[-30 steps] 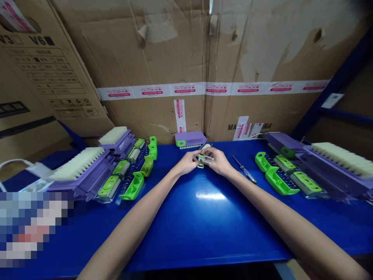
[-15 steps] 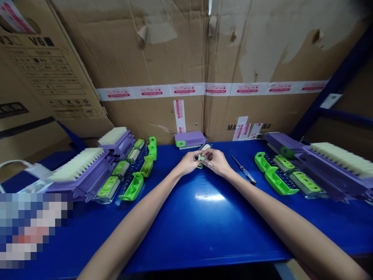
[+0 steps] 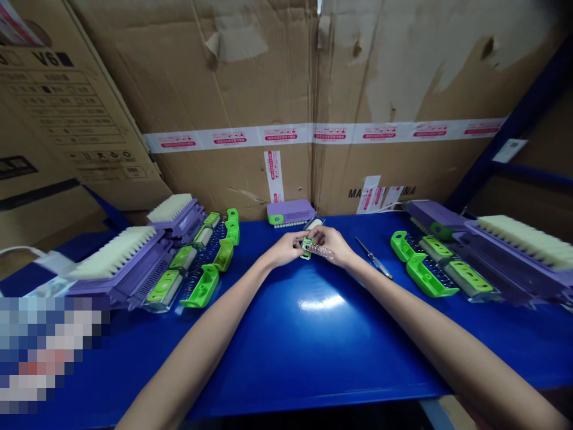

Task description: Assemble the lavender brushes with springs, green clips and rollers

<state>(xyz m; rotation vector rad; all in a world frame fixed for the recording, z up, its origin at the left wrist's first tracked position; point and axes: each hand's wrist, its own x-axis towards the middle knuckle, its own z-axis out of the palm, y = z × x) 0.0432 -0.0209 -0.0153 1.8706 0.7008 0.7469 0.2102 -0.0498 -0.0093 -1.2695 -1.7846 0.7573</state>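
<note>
Close together over the back middle of the blue table, both my hands work on small parts. My left hand (image 3: 287, 249) is closed on a small green plastic piece (image 3: 306, 249), mostly hidden by fingers. A metal coil spring (image 3: 321, 251) lies slantwise along my right hand (image 3: 333, 243), whose fingers are closed on it. The spring's left end meets the green piece; whether it is hooked on, I cannot tell. Just behind the hands is a purple brush body (image 3: 290, 212) with a green end, bristles down, and beside it a clear-sided part (image 3: 316, 224).
A screwdriver (image 3: 374, 258) lies right of my hands. Purple brushes (image 3: 120, 254) stand at left, more purple brushes (image 3: 514, 257) at right. Green end caps (image 3: 202, 286), coil springs (image 3: 192, 278) and clear-and-green blocks (image 3: 165, 289) line the left; similar green caps (image 3: 427, 278) the right. Cardboard (image 3: 224, 89) walls the back.
The spring has turned flatter and shows more of its length along my right hand. The green piece has tilted slightly. The whole view has shifted a little; other things stay put.
</note>
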